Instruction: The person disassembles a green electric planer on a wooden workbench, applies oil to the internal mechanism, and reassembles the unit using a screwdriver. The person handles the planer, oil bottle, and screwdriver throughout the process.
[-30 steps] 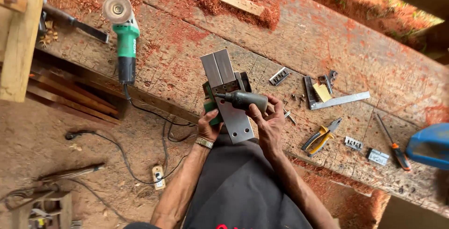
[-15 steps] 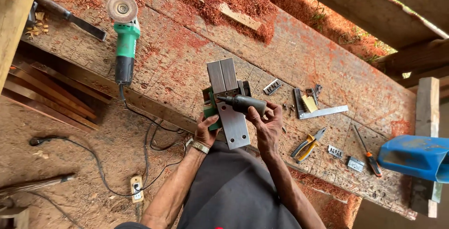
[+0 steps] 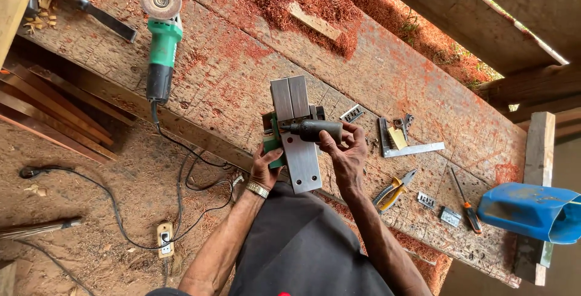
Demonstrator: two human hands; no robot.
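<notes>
An electric hand planer [image 3: 298, 131] lies upside down on the wooden workbench [image 3: 387, 78], its grey metal sole facing up and its green body underneath. My left hand [image 3: 266, 166], with a metal watch on the wrist, grips the planer's green left side. My right hand [image 3: 346, 151] holds a dark cylindrical tool handle [image 3: 311, 130] laid across the sole, its tip pointing left at the middle of the planer.
A green angle grinder [image 3: 161, 36] lies at the bench's left, its cord running down to a socket strip [image 3: 164, 238] on the dirt floor. Right of my hands lie a metal square [image 3: 411, 148], yellow-handled pliers [image 3: 393, 190], a screwdriver [image 3: 465, 202] and a blue plastic container [image 3: 532, 211]. Red sawdust covers the far side.
The view has shifted a little as my head moved. Both hands stay on the planer, with the dark handle in about the same place across its sole.
</notes>
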